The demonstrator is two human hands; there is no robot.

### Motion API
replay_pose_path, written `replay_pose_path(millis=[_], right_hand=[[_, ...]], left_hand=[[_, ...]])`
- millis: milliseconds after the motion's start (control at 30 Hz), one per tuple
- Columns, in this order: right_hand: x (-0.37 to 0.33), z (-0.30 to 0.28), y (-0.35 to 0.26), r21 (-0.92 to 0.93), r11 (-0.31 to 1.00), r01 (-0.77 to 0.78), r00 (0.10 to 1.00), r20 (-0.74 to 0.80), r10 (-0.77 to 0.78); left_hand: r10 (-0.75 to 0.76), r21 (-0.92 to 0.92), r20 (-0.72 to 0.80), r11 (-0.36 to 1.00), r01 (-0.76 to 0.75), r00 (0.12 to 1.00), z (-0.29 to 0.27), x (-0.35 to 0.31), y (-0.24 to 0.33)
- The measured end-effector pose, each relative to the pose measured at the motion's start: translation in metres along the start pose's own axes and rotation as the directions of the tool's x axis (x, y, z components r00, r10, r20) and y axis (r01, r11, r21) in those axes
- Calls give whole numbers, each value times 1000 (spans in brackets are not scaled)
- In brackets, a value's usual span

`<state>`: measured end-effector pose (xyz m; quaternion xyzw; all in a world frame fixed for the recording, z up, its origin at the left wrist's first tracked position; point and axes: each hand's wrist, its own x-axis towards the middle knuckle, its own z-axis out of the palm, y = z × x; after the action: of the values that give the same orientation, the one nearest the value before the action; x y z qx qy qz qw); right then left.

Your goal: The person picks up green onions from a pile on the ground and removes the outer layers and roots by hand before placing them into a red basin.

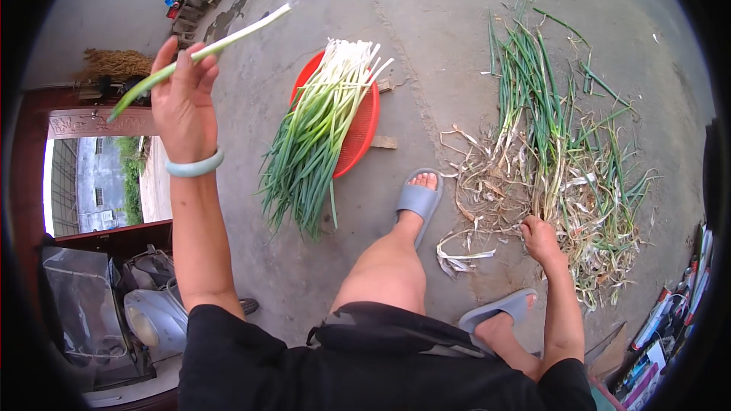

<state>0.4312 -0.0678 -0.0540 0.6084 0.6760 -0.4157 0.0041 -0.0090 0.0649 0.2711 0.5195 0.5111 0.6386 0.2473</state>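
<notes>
Here, left hand [185, 95]: it is lifted above the floor and grasps one spring onion [251, 29], the stalk pinched between the thumb and the bent fingers; the grip is light, not a full fist.
Right hand [541, 240]: it is low, with fingers curled inward, at the near edge of the heap of onions [541, 106] — whether it holds a stalk or only touches, I cannot tell.
Held stalk: straight, slim and smooth, with its white end pointing up to the right and its green end down to the left.
Heap: long green leaves at the far side, then dry, tangled, papery peelings [601, 232] nearer to the person.
Basket [368, 125]: red, round, perforated; across it lies a bunch of clean onions [324, 122], white ends away from the person, green leaves hanging over the rim.
Wrist: a pale, smooth bangle [196, 165] is around the left one.
Between basket and heap: the left foot in a grey slipper [417, 199] — it stands on the grey floor [434, 0].
</notes>
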Motion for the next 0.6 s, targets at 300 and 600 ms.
replay_pose_path(millis=[300, 600], right_hand=[[1, 2, -8, 20, 997, 73, 997, -3, -73], [1, 7, -2, -15, 995, 97, 995, -12, -97]], left_hand=[[-642, -700, -389, 672, 242, 661, -34, -73, -178], [-713, -747, -290, 586, 315, 638, -6, -71, -229]])
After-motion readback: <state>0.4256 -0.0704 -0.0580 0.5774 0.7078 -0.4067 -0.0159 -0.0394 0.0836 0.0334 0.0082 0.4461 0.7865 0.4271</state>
